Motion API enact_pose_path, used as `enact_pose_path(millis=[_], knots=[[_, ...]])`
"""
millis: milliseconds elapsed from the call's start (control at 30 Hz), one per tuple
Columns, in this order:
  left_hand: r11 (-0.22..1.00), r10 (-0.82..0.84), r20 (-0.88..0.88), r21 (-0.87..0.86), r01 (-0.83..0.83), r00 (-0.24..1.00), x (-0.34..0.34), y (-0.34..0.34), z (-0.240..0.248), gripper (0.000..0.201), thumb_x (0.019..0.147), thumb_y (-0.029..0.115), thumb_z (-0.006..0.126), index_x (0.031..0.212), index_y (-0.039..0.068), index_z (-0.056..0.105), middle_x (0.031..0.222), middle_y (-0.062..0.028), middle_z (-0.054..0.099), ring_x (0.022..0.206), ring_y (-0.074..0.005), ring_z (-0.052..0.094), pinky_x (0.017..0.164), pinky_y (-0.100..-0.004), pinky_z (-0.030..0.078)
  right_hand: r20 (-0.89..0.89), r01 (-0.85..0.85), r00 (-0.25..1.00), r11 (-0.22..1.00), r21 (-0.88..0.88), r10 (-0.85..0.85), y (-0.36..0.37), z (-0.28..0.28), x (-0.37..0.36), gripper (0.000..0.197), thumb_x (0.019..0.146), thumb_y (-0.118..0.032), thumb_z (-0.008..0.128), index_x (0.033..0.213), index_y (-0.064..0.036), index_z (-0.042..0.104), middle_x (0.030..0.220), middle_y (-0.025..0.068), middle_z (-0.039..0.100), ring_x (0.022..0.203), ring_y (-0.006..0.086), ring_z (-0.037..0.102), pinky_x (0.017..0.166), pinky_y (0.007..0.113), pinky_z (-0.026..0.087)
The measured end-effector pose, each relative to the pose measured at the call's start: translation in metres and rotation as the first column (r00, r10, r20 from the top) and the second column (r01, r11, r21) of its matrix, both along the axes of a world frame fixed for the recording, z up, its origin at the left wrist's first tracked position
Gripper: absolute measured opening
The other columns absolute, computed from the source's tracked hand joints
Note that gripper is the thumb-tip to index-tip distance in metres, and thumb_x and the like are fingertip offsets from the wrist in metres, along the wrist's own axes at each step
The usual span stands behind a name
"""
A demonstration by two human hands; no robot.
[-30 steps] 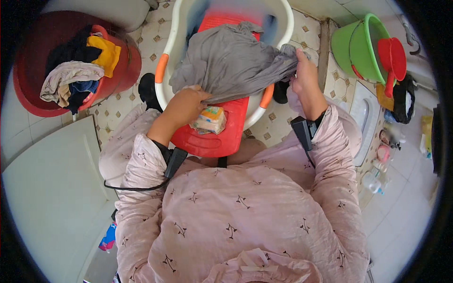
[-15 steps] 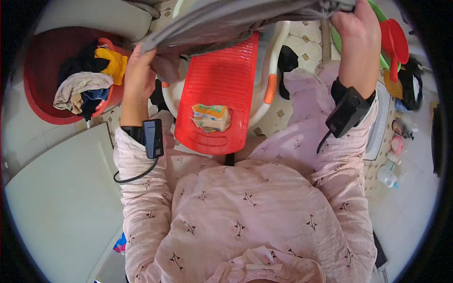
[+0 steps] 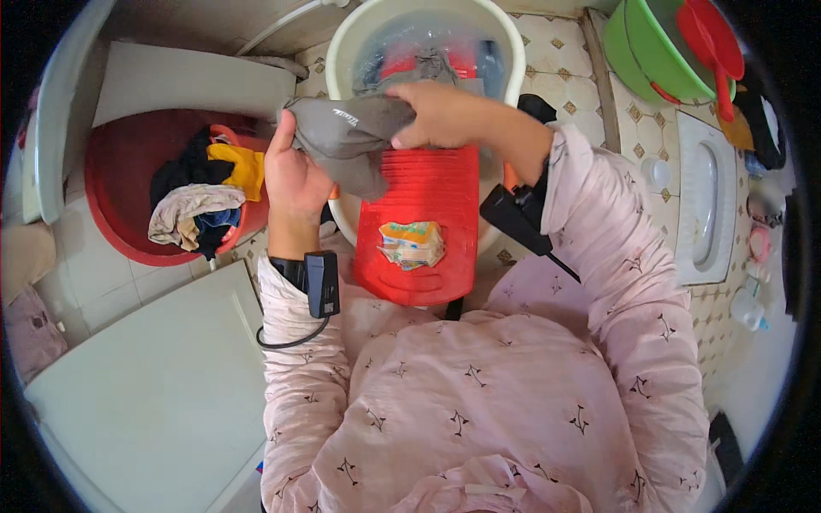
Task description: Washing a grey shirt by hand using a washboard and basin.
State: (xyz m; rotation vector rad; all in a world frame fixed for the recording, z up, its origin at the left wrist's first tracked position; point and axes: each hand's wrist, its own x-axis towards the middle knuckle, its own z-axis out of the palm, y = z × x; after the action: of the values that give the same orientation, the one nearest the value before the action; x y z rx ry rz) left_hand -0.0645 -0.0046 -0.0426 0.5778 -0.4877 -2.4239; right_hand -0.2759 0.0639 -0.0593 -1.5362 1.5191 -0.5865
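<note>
A grey garment (image 3: 338, 137) with a small white print is stretched between my hands over a red washboard (image 3: 428, 184). My left hand (image 3: 299, 179) holds its left end, thumb up, the fingers partly behind the cloth. My right hand (image 3: 432, 115) grips it farther right, fingers bent over the fabric. Part of the grey cloth hangs down into the water of a white basin (image 3: 336, 64). The washboard leans in this basin, its lower end toward me. A bar of soap (image 3: 410, 245) in a crumpled wrapper lies on the washboard's smooth lower part.
To the left, a red tub (image 3: 128, 231) holds a smaller red container with several clothes (image 3: 197, 209). A green bucket (image 3: 629, 47) with a red dipper (image 3: 714, 43) stands at the far right, near a squat toilet (image 3: 705, 197). A pale panel (image 3: 154, 376) is at lower left.
The grey garment, spread high across the basin before, has come lower and is bunched, partly in the water. My right hand has moved left and closer to my left hand.
</note>
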Motion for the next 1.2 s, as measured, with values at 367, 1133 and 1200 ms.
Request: enact_pose_path(millis=[367, 1133, 1200], knots=[[0.989, 0.109, -0.167, -0.083, -0.124, 0.980, 0.021, -0.003, 0.030, 0.050, 0.089, 0.043, 0.034, 0.120, 0.005, 0.044, 0.124, -0.0139, 0.045, 0.115, -0.0329, 0.039, 0.100, -0.0485, 0.024, 0.727, 0.227, 0.672, 0.974, -0.018, -0.143, -0.013, -0.021, -0.015, 0.017, 0.080, -0.021, 0.053, 0.090, -0.0076, 0.055, 0.083, 0.0017, 0.057, 0.080, 0.0110, 0.052, 0.072, 0.029, 0.043], [0.917, 0.380, 0.416, -0.051, -0.396, 0.826, -0.065, 0.015, -0.025, 0.029, 0.087, 0.032, 0.048, 0.100, 0.006, 0.052, 0.089, -0.0065, 0.058, 0.076, -0.0201, 0.057, 0.073, -0.0367, 0.046, -0.101, 0.542, 0.796, 0.777, -0.320, -0.597, -0.031, -0.046, 0.074, 0.025, 0.080, -0.029, 0.051, 0.069, -0.0069, 0.050, 0.064, 0.0175, 0.055, 0.058, 0.0338, 0.055, 0.051, 0.044, 0.041], [0.904, 0.426, 0.417, -0.153, -0.400, 0.803, -0.048, -0.010, -0.038, 0.035, 0.087, 0.036, 0.047, 0.102, 0.005, 0.052, 0.090, -0.0071, 0.060, 0.078, -0.0214, 0.058, 0.072, -0.0353, 0.046, -0.111, 0.358, 0.887, 0.820, -0.447, -0.449, -0.016, -0.023, 0.099, 0.027, 0.075, -0.033, 0.048, 0.070, -0.0090, 0.057, 0.067, 0.0166, 0.059, 0.057, 0.0360, 0.057, 0.052, 0.047, 0.045]])
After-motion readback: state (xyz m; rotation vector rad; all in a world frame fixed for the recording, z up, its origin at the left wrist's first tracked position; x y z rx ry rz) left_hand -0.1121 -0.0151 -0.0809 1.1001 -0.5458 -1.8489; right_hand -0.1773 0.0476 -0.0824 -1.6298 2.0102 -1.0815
